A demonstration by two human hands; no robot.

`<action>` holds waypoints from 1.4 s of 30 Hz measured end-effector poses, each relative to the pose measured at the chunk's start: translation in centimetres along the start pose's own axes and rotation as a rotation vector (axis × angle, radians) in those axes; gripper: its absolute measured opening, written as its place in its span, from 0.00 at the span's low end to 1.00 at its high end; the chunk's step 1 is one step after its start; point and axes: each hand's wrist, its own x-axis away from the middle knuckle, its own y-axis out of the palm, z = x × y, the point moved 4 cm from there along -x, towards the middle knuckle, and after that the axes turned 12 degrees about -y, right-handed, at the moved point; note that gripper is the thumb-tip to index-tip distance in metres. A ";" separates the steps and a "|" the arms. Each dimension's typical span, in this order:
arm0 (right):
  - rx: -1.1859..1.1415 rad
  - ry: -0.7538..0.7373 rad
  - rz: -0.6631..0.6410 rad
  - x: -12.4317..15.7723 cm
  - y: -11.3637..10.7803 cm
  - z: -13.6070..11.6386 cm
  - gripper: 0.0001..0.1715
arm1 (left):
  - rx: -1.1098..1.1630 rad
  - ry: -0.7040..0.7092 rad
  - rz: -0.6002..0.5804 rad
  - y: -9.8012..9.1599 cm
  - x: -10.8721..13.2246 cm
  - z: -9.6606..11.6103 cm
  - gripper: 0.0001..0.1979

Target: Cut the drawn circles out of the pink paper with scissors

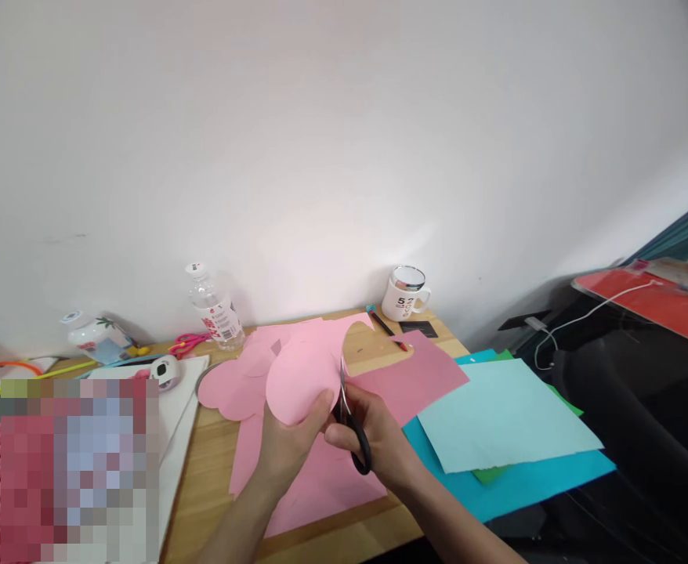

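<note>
My left hand pinches a rounded piece of pink paper, its thumb lying on the lower edge. Black-handled scissors are gripped in my right hand. Their blades point up and away, at the right edge of the rounded piece, where a curved strip of pink paper stands beside them. Whether the blades are parted is hard to see. Beneath both hands lie pink sheets, and scalloped pink cutouts lie to the left. A darker pink sheet with a curved cut edge is to the right.
Blue, green and pale blue sheets overlap at the right. At the back of the wooden table stand a clear bottle and a white mug, with a pen near it. Pink scissors lie left of the bottle.
</note>
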 end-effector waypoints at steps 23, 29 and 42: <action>0.033 0.096 0.060 0.2 0.0 0.2 0.20 | -0.034 0.030 -0.014 -0.5 -0.6 0.2 0.14; 0.009 0.119 0.076 0.2 -0.1 0.3 0.16 | -0.036 0.026 -0.034 -0.8 -0.7 0.2 0.15; 0.048 0.129 0.056 0.4 0.7 0.0 0.19 | -0.038 -0.059 0.044 -0.3 0.0 0.2 0.13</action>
